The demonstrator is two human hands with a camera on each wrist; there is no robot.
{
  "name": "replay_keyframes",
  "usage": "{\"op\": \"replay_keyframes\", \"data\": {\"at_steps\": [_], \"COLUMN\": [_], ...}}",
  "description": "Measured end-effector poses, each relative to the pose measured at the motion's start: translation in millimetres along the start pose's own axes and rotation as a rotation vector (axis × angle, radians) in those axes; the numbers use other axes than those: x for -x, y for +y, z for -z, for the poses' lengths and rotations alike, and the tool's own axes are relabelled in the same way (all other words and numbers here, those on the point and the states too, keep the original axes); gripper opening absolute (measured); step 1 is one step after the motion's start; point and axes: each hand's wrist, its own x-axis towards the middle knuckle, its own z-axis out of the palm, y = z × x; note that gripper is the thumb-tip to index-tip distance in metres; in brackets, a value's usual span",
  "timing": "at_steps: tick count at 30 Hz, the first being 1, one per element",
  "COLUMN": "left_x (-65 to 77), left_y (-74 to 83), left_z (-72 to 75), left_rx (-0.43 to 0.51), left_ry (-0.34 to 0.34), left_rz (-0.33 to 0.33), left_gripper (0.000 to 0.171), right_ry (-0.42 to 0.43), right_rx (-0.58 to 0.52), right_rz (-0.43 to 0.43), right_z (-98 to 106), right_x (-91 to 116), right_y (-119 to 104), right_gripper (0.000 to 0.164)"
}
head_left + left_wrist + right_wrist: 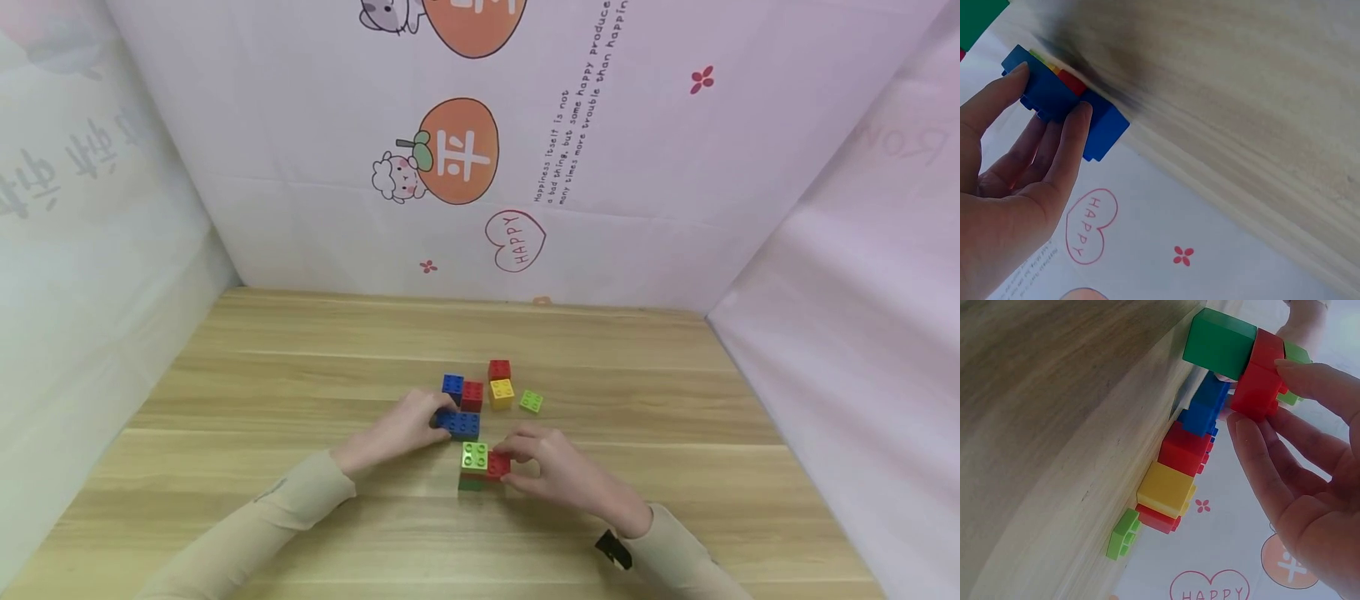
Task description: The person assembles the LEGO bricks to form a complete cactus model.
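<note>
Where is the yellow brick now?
The yellow brick is just right of centre in the head view, between a red brick, left, and a lime brick, right.

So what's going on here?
A person's left hand grips a long blue brick. The right hand holds the jutting red part of a stack with a green brick at its base and lime brick on top. Beyond sit a small blue brick, two red bricks, a yellow brick and a thin lime brick.
</note>
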Motion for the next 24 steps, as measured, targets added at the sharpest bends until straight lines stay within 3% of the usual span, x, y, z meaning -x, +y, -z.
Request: {"op": "replay_keyframes", "data": {"at_steps": [9,24], "left_x": [9.4,23.8], "left_y": [6.9,15.4], "left_z": [14.1,27.4], "left_rx": [0.047,-0.033], "left_ry": [0.02,0.103], "left_rz": [0.064,-0.03], "left_gripper": [0.032,0.032], "right_ry": [0.008,0.022], "right_rx": [0.015,0.042], "right_rz": [0.005,0.018], "right_z": [-0.4,-0.5], "right_x": [0.0,-0.1], "right_y": [-0.7,-0.2], "right_gripper": [0.028,0.029]}}
